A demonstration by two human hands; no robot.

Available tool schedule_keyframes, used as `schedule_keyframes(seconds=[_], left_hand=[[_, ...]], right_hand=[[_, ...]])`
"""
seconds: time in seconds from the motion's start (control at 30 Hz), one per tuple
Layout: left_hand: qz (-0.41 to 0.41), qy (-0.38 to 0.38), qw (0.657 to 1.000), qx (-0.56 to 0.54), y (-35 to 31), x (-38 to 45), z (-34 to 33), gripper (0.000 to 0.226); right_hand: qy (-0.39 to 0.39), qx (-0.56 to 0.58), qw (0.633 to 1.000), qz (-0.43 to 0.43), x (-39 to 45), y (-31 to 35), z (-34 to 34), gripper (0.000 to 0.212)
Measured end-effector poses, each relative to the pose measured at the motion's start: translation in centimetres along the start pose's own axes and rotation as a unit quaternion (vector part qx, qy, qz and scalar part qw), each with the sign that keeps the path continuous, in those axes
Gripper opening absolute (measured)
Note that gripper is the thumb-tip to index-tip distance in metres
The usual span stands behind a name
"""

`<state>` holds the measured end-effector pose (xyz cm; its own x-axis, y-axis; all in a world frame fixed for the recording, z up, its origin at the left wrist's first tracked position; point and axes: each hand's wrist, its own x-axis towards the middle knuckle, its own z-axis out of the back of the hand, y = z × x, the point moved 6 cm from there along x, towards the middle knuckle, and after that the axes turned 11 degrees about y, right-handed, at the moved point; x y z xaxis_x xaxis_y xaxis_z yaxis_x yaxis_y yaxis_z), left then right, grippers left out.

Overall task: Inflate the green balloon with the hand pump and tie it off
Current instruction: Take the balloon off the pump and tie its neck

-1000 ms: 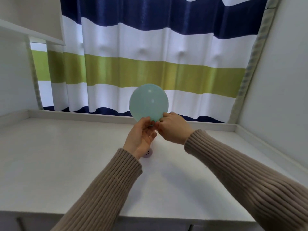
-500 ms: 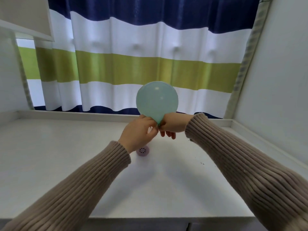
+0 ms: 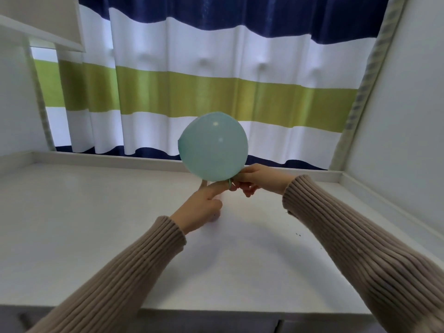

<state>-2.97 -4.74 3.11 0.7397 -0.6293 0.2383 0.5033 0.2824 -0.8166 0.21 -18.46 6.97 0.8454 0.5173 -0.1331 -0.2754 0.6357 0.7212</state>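
The pale green balloon (image 3: 213, 147) is inflated and round, held up above the white table in front of the striped curtain. Its neck (image 3: 230, 182) points down between my two hands. My left hand (image 3: 201, 207) is below the balloon with its index finger stretched out to the neck. My right hand (image 3: 254, 179) comes in from the right and pinches the neck with its fingertips. The hand pump is hidden; only a pinkish edge (image 3: 214, 218) shows under my left hand.
A white table (image 3: 96, 224) with a raised back rim spreads below the hands. A blue, white and green striped curtain (image 3: 204, 87) hangs behind. A white wall (image 3: 408, 116) closes the right side, and a shelf corner (image 3: 48, 22) juts in at the upper left.
The balloon has stayed between the hands. My left index finger has straightened toward the neck, and my left hand now covers the pink object on the table.
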Motion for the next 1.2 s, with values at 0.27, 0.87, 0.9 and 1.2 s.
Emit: schedule_keyframes(seconds=[0.27, 0.87, 0.9, 1.2], left_hand=[[-0.078, -0.053, 0.828, -0.552, 0.1, -1.2, -2.3, 0.06], [-0.143, -0.073, 0.735, -0.659, -0.9, -1.2, -4.0, 0.061], [-0.142, -0.065, 0.739, -0.656, -0.9, -1.2, -4.1, 0.06], [-0.127, -0.032, 0.744, -0.655, -0.7, -0.8, -5.3, 0.054]], right_hand=[[-0.094, 0.001, 0.993, 0.069, 0.5, 1.7, -0.9, 0.031], [-0.011, 0.392, 0.92, 0.01, -1.3, 0.4, -4.2, 0.025], [0.029, 0.459, 0.888, 0.015, -1.5, 0.0, -4.8, 0.02], [0.051, 0.496, 0.867, -0.002, -1.7, -2.1, -5.2, 0.019]])
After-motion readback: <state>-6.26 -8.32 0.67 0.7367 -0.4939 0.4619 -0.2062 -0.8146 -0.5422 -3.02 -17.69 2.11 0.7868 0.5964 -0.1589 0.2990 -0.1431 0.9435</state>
